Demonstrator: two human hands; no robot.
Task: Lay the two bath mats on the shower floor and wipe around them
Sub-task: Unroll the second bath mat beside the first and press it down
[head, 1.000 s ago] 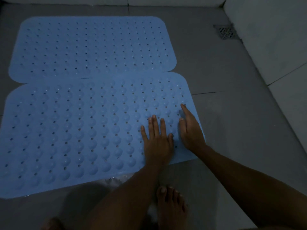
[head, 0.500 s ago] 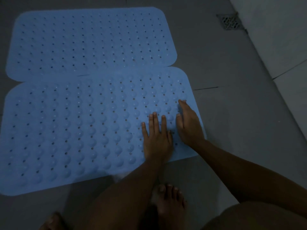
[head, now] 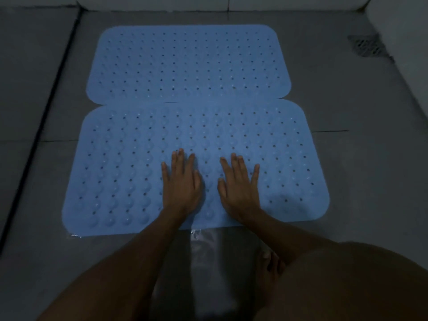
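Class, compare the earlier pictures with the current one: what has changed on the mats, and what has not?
Both hands slid left along the near mat, from its right end to its middle. The left hand and right hand now lie apart, the right one flat. Nothing was gripped or released. Both mats stay flat, the far mat untouched.

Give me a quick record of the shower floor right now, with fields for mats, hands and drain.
near mat: blue, flat on the floor
far mat: blue, flat, its near edge meets the near mat
left hand: palm down on near mat, fingers straight
right hand: palm down on near mat, fingers spread
drain: far right corner, apart from mats
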